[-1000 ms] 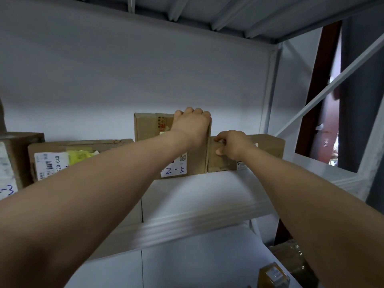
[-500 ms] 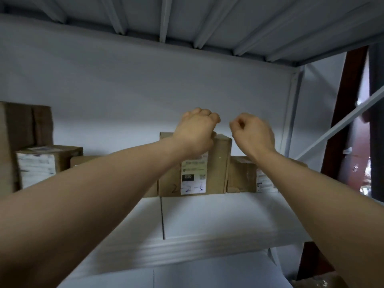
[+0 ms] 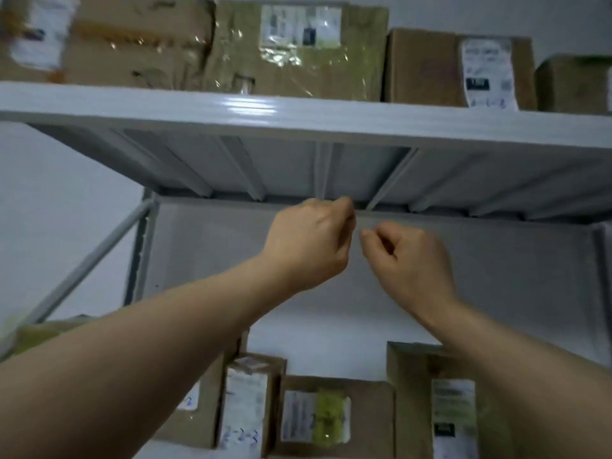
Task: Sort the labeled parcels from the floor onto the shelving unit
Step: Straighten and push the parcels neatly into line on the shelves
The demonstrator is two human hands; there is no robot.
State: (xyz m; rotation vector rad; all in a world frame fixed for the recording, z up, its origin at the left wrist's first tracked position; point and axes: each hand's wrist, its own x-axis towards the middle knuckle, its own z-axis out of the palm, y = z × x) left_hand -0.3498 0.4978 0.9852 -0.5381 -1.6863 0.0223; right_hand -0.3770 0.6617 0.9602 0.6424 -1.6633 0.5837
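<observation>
My left hand and my right hand are raised side by side in front of the shelving unit's white back wall, fingers curled, holding nothing. They hover between two shelves. Below them stand several brown labeled parcels: a narrow one marked 2-2-3, a wide one with a yellow-green sticker and a taller one partly behind my right forearm. On the upper shelf sit more parcels, among them a large taped box and a labeled box.
A grey diagonal brace and an upright post stand at the unit's left side. The ribbed underside of the upper shelf lies just above my hands. The view is blurred.
Both hands have come off the parcels on the shelf and risen, empty and curled. The view has swung upward, bringing the upper shelf and its boxes into sight.
</observation>
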